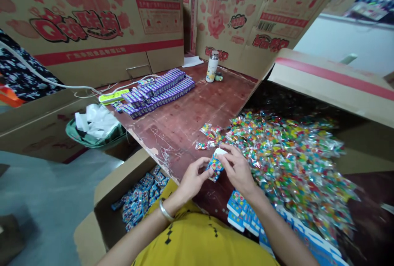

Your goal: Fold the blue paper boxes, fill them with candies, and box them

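Between my two hands is a small blue candy box [216,166] with a colourful print and a white flap at its top end. My left hand [197,175] grips its lower left side between thumb and fingers. At the upper right, my right hand [237,166] pinches the box near the white flap. Just beyond my right hand lies a large heap of clear packets of colourful candy [286,155]. Flat blue cartons [243,212] are stacked under my right forearm. Whether a packet sits inside the box I cannot tell.
An open cardboard box [107,204] of small blue boxes stands below the table's left edge. Rows of purple boxes [166,89], a power strip [113,97] and a flask [212,67] are on the red-brown table [197,114]. A waste bin [95,128] stands left; large cartons [160,24] rise behind.
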`<state>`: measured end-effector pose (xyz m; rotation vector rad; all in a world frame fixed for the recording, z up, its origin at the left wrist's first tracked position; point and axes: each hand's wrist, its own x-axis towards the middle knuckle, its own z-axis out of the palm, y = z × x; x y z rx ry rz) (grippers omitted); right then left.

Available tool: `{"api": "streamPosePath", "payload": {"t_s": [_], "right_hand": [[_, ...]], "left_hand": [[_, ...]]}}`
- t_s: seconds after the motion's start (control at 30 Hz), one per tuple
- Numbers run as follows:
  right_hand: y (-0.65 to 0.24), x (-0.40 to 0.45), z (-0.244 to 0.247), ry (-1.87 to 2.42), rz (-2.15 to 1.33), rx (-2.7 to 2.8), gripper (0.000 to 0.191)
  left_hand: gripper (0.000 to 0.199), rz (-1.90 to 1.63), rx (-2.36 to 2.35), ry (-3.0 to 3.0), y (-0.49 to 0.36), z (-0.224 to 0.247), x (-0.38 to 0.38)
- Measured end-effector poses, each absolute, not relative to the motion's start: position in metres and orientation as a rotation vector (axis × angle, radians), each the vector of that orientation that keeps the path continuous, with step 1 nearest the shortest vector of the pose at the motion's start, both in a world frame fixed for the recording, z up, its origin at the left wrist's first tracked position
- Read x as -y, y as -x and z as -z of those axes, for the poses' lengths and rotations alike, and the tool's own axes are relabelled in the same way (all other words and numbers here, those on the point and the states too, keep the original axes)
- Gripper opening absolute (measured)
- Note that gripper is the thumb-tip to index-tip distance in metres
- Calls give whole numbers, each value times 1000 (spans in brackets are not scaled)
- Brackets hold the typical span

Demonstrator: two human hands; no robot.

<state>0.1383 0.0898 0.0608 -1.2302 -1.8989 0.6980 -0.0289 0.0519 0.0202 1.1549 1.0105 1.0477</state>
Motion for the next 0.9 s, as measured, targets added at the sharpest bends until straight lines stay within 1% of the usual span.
{"api": "streamPosePath", "payload": {"t_s": [0.07, 0.13, 0.2, 0.23, 0.33, 0.43, 0.57, 0.67, 0.8, 0.9], "right_hand": [[-140, -86, -58, 1212, -810, 1902, 26], [-141, -80, -51, 1249, -948, 1756, 25], [-141, -74, -43, 1262, -1058, 1552, 31], [-141, -71, -38, 1247, -1102, 1466, 34], [-139, -64, -29, 1207, -1141, 1353, 36], [-140, -61, -28, 1258, -1090, 1417, 25], [-142, -57, -26, 1274, -1001, 1494, 19], [-140, -55, -20, 1295, -967, 1414, 25], [-134, -54, -18, 1218, -1064, 1330, 37], [-133, -53, -17, 1198, -1063, 1309, 38]], "left_hand": [[29, -1092, -1041, -1133, 27, -24, -51], [43, -1138, -1061, -1092, 25, -30, -49], [53, -1160, -1047, -1073, 23, -37, -47], [53, -1156, -1021, -1077, 21, -40, -46], [51, -1118, -918, -1090, 17, -45, -45], [50, -1047, -887, -1107, 16, -41, -45], [35, -1009, -885, -1173, 17, -34, -46], [32, -1057, -835, -1145, 17, -32, -46], [34, -1121, -815, -1073, 16, -31, -48], [36, -1140, -833, -1045, 16, -30, -50]]}}
